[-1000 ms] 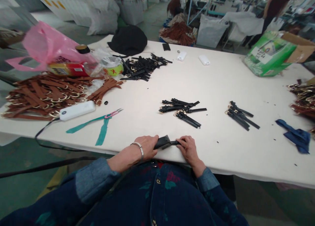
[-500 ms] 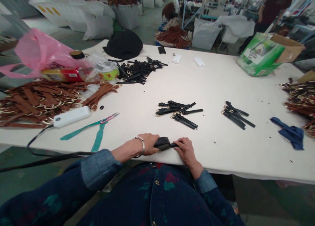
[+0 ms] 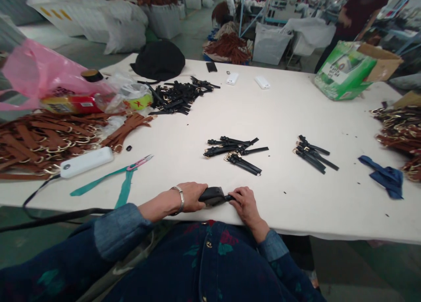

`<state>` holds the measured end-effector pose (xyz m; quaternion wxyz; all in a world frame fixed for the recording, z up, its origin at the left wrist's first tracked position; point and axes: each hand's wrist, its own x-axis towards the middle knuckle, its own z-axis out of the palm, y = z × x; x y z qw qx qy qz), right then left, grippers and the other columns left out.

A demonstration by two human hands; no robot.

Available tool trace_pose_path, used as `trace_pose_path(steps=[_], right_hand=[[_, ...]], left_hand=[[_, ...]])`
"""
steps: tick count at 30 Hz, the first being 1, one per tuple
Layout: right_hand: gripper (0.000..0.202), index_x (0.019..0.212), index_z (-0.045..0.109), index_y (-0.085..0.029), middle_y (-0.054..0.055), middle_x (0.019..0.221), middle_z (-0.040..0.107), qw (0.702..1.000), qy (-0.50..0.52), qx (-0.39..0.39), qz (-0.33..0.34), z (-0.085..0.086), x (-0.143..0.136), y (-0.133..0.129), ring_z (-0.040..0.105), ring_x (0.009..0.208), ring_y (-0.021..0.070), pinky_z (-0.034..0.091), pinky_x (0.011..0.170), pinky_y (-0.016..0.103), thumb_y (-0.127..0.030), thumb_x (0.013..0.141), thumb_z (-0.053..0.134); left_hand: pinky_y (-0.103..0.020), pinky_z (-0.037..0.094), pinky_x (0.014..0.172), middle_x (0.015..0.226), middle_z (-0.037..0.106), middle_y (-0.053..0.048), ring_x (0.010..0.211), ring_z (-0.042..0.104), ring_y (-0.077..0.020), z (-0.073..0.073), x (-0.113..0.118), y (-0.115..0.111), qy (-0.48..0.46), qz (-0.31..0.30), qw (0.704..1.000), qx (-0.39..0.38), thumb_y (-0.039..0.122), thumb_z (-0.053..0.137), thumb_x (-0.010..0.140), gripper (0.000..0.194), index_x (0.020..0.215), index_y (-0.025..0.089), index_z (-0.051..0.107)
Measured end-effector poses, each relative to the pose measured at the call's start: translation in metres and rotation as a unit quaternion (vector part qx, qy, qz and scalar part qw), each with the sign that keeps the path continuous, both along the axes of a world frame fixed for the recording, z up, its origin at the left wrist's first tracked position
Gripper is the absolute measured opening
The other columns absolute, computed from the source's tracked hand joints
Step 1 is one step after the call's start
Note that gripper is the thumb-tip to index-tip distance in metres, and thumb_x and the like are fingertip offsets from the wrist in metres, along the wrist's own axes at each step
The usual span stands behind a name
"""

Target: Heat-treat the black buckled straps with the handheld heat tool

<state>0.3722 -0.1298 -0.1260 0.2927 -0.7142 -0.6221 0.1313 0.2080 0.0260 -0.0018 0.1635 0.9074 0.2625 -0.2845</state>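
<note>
Near the front edge of the white table (image 3: 250,113), my left hand (image 3: 192,197) is closed around a black handheld device (image 3: 213,196). My right hand (image 3: 243,201) pinches a small black strap (image 3: 229,198) at the right end of the device. Much of the strap is hidden by the fingers. Beyond my hands lies a group of black buckled straps (image 3: 243,164), with a smaller group (image 3: 311,153) to its right. A larger heap of black straps (image 3: 177,96) sits farther back on the left.
Brown straps (image 3: 29,137), a white power bank (image 3: 87,161) and pink snips (image 3: 140,162) with teal ribbon lie left. A pink bag (image 3: 49,69) and black cap (image 3: 160,60) are behind. Right are a green box (image 3: 345,69) and blue cloth (image 3: 384,179). A person (image 3: 362,12) stands beyond.
The view has shifted slightly, so most table items appear a little farther left. My left hand still holds the black device and my right hand still pinches the strap.
</note>
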Motion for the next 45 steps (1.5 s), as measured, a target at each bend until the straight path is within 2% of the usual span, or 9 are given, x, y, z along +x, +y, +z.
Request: trace_pose_path(steps=[3,6,11,14,17,22,30,37,45], right_hand=[[0.024,0.102,0.059,-0.027,0.004,0.091,0.055,1.0,-0.001,0.001,0.001,0.001,-0.001,0.001,0.044,0.089,0.0191,0.032,0.077,0.035,-0.028,0.078,0.056],[0.024,0.102,0.059,-0.026,0.004,0.091,0.055,1.0,0.002,0.001,0.003,0.0,0.0,0.001,0.044,0.088,0.0195,0.032,0.077,0.035,-0.028,0.078,0.055],[0.024,0.103,0.058,-0.026,0.004,0.091,0.055,1.0,0.0,-0.002,-0.002,-0.001,0.0,0.001,0.044,0.089,0.0197,0.033,0.077,0.035,-0.028,0.079,0.055],[0.024,0.102,0.058,-0.025,0.005,0.092,0.055,1.0,-0.008,-0.001,-0.004,-0.001,0.0,0.0,0.044,0.089,0.0199,0.033,0.077,0.035,-0.028,0.078,0.055],[0.024,0.102,0.058,-0.025,0.005,0.092,0.054,1.0,-0.015,-0.002,-0.004,0.001,-0.001,-0.001,0.044,0.089,0.0198,0.033,0.077,0.035,-0.028,0.078,0.055],[0.024,0.101,0.058,-0.025,0.005,0.091,0.055,1.0,-0.024,-0.01,-0.002,0.003,-0.002,0.0,0.044,0.088,0.0199,0.033,0.076,0.035,-0.028,0.078,0.055],[0.023,0.1,0.057,-0.024,0.005,0.089,0.055,0.996,-0.067,-0.036,0.043,0.015,-0.005,0.009,0.044,0.087,0.0201,0.03,0.078,0.036,-0.031,0.078,0.055],[0.021,0.1,0.056,-0.023,0.006,0.09,0.055,0.993,-0.049,-0.043,0.094,0.015,-0.018,0.022,0.046,0.086,0.0201,0.036,0.075,0.034,-0.028,0.08,0.053],[0.02,0.099,0.054,-0.022,0.004,0.087,0.054,0.993,-0.049,-0.066,0.085,0.018,-0.019,0.021,0.051,0.081,0.0161,0.041,0.068,0.027,-0.03,0.081,0.051]], left_hand=[[-0.032,0.045,0.065,0.085,0.064,-0.006,0.078,0.059,-0.0227,0.003,-0.007,0.004,0.014,0.009,1.0,0.002,0.041,0.049,0.063,0.034,0.092,0.023,0.054],[-0.033,0.045,0.067,0.087,0.064,-0.007,0.08,0.059,-0.0233,0.003,0.001,0.001,0.01,-0.005,1.0,-0.001,0.04,0.051,0.062,0.035,0.092,0.022,0.054],[-0.036,0.046,0.066,0.089,0.064,-0.01,0.081,0.059,-0.0258,-0.008,0.012,-0.01,-0.021,0.003,1.0,0.01,0.042,0.049,0.064,0.037,0.095,0.022,0.052],[-0.033,0.045,0.065,0.088,0.064,-0.009,0.079,0.059,-0.0237,-0.012,-0.003,-0.008,-0.034,0.056,0.998,0.015,0.045,0.045,0.068,0.038,0.097,0.022,0.05],[-0.031,0.044,0.064,0.087,0.063,-0.008,0.077,0.059,-0.0212,-0.009,-0.029,0.0,-0.039,0.107,0.993,0.039,0.044,0.04,0.072,0.037,0.1,0.022,0.049],[-0.031,0.043,0.061,0.08,0.063,-0.006,0.075,0.06,-0.023,-0.004,-0.062,0.002,-0.019,0.097,0.994,0.036,0.045,0.043,0.07,0.035,0.098,0.024,0.049],[-0.031,0.043,0.066,0.085,0.063,-0.006,0.08,0.06,-0.0222,-0.016,-0.06,-0.019,-0.025,0.132,0.991,0.017,0.042,0.043,0.071,0.036,0.102,0.026,0.047],[-0.03,0.043,0.064,0.082,0.063,-0.004,0.077,0.06,-0.0216,-0.018,-0.068,-0.016,-0.041,0.141,0.989,0.001,0.043,0.043,0.071,0.033,0.099,0.026,0.048],[-0.029,0.043,0.066,0.084,0.064,-0.004,0.078,0.059,-0.0203,-0.02,-0.07,-0.014,-0.049,0.164,0.985,-0.022,0.043,0.044,0.071,0.034,0.1,0.026,0.048]])
